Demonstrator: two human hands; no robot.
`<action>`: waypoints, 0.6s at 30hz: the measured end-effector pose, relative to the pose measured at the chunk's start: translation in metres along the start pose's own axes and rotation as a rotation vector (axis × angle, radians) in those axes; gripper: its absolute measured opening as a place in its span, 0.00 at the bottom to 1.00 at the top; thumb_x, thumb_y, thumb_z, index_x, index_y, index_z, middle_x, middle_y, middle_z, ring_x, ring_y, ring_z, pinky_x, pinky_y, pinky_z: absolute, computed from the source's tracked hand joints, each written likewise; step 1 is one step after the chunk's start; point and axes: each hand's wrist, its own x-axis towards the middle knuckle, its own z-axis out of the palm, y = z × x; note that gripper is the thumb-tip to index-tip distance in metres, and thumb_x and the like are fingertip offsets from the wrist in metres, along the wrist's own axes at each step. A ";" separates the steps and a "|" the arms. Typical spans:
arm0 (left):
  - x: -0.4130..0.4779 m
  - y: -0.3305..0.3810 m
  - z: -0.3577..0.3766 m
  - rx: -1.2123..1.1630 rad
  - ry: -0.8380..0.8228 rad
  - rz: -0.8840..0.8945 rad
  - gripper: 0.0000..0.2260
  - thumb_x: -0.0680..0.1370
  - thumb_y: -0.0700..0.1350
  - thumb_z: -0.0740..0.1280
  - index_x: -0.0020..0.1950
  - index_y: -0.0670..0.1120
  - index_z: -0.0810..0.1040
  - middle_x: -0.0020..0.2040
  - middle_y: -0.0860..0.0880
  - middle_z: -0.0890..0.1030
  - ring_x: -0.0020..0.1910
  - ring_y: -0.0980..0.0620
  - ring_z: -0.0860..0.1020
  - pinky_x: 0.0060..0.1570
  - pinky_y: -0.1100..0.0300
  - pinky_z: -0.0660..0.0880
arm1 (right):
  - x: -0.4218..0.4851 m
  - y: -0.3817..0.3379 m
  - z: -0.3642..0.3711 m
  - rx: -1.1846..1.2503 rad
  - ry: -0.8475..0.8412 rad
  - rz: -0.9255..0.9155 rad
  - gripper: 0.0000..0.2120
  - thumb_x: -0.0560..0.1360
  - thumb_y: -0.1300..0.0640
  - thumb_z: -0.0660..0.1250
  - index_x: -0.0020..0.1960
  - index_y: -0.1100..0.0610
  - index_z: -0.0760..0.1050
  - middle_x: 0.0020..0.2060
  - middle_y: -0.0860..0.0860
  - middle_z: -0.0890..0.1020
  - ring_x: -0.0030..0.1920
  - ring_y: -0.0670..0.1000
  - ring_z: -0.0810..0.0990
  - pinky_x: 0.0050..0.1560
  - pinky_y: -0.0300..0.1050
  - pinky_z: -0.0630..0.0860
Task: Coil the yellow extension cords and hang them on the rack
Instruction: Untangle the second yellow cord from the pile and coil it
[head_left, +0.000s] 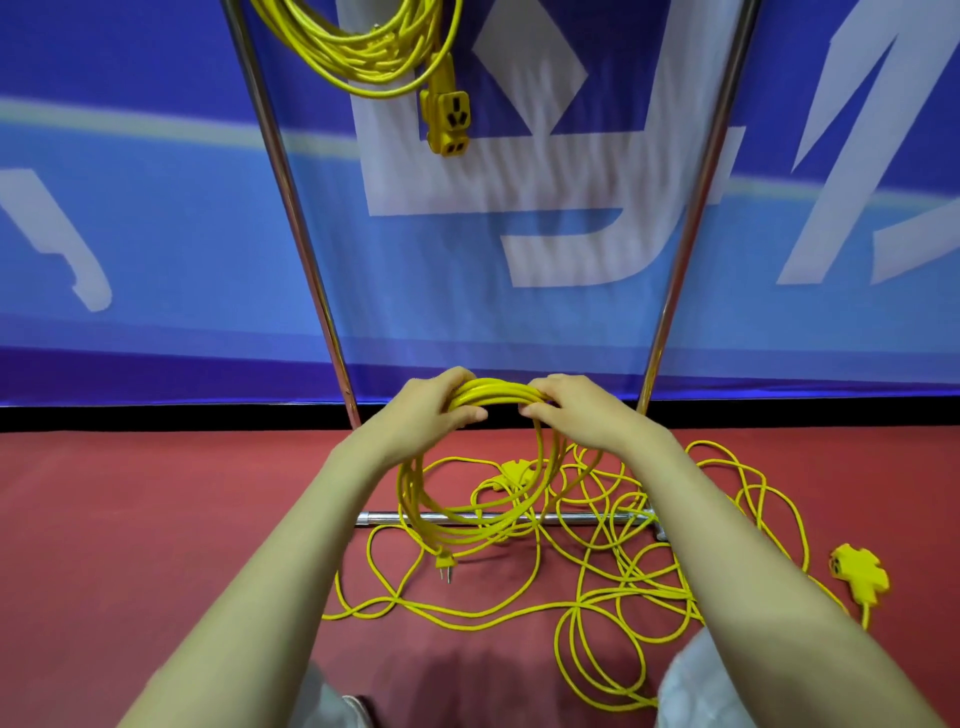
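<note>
Both hands hold one coil of yellow extension cord (488, 525) by its top. My left hand (434, 402) grips the bundle on the left, and my right hand (569, 413) grips it close beside on the right. The loops hang down to the floor, with the plug (445, 564) dangling at the bottom. More yellow cord (613, 597) lies tangled on the red floor under and right of the coil. A second coiled cord (358, 47) with a yellow socket block (447, 122) hangs at the top of the metal rack (291, 208).
The rack's two chrome uprights frame the hands; its base bar (571, 518) lies on the floor under the cords. A yellow socket head (857, 571) lies at the right, another (514, 470) behind the coil. A blue banner wall (156, 234) stands behind.
</note>
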 end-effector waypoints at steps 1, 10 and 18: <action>0.001 -0.001 0.002 0.062 -0.022 0.000 0.14 0.78 0.50 0.67 0.61 0.48 0.73 0.45 0.46 0.82 0.46 0.49 0.78 0.48 0.57 0.72 | 0.001 0.002 0.002 -0.053 -0.011 0.015 0.08 0.78 0.50 0.63 0.48 0.54 0.76 0.43 0.52 0.76 0.49 0.53 0.76 0.51 0.52 0.73; -0.002 -0.007 0.004 -0.088 -0.016 0.057 0.04 0.80 0.42 0.65 0.54 0.47 0.73 0.36 0.55 0.77 0.29 0.64 0.73 0.31 0.70 0.69 | -0.012 -0.006 -0.016 0.287 0.208 -0.156 0.01 0.77 0.56 0.66 0.46 0.52 0.77 0.45 0.49 0.78 0.40 0.35 0.73 0.43 0.28 0.65; -0.002 -0.003 0.008 -0.089 -0.029 0.111 0.06 0.80 0.42 0.65 0.56 0.47 0.75 0.37 0.54 0.78 0.32 0.66 0.73 0.37 0.71 0.69 | -0.010 -0.012 -0.008 0.151 0.223 -0.177 0.06 0.77 0.53 0.66 0.48 0.55 0.79 0.43 0.49 0.79 0.44 0.45 0.75 0.45 0.37 0.68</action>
